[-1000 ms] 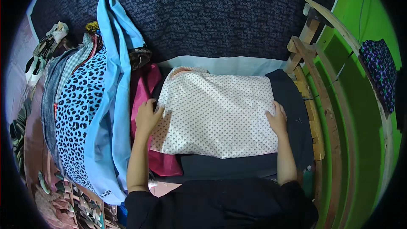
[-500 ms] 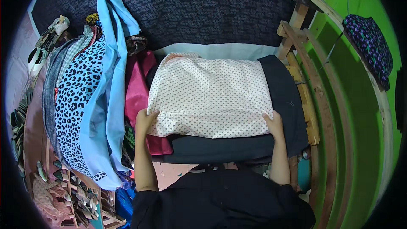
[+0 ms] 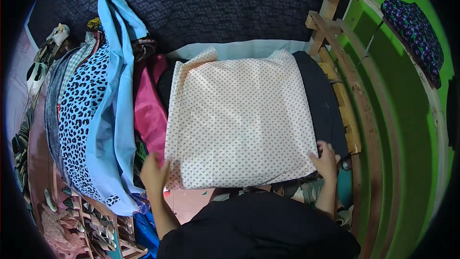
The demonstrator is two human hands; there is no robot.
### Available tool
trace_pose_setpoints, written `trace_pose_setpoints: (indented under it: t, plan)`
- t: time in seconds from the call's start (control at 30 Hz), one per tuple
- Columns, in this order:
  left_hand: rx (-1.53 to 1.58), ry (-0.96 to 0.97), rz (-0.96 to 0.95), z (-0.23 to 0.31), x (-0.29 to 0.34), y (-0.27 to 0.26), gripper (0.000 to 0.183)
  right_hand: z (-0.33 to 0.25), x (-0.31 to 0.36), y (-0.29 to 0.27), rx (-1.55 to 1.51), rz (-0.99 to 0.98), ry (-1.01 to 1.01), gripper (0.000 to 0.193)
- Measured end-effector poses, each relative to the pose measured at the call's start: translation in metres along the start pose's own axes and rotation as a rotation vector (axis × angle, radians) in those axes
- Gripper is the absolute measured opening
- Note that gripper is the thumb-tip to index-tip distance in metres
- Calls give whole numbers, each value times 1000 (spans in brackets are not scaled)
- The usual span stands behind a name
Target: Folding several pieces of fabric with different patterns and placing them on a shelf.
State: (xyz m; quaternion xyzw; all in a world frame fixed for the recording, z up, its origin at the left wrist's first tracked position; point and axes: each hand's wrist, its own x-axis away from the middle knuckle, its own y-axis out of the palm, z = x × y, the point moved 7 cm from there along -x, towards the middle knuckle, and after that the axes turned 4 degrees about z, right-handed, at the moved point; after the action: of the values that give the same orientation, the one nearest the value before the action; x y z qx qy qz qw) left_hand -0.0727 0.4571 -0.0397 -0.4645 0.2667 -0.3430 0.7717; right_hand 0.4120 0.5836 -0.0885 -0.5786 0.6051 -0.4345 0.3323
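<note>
A white cloth with small dark printed motifs [image 3: 239, 124] lies spread over a dark padded surface [image 3: 322, 96], its near edge hanging toward my body. Beside the cloth's near left corner is my left hand [image 3: 154, 172], fingers apart, with the thumb close to the edge. My right hand [image 3: 327, 162] rests at the near right corner, fingers spread and the thumb touching or almost touching the fabric. The far edge of the cloth is rumpled and rises at its left end.
Left of the surface hang a pink cloth [image 3: 149, 105], a light blue cloth [image 3: 125, 129] and a blue leopard-print cloth [image 3: 84, 110]. Wooden rails [image 3: 357, 100] stand along the green wall [image 3: 407, 129]. A dark flowered bundle [image 3: 414, 38] sits upper right.
The white cloth has come toward me and now covers the near edge of the dark pad. Both hands moved nearer my body, and their grip on the cloth has loosened.
</note>
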Motion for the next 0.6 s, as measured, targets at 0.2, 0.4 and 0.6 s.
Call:
trace_pose_setpoints:
  t: [0.2,0.4,0.6]
  plan:
    - [69,648,244,131,-122,-3,25,-79,-79,-16,-60,252,-272,48]
    - [-224,998,-150,157,-231,142,32,-154,-119,25,-79,41,-449,49]
    - [-301,385,-224,81,-319,158,54,-129,-144,55,26,-127,-435,55]
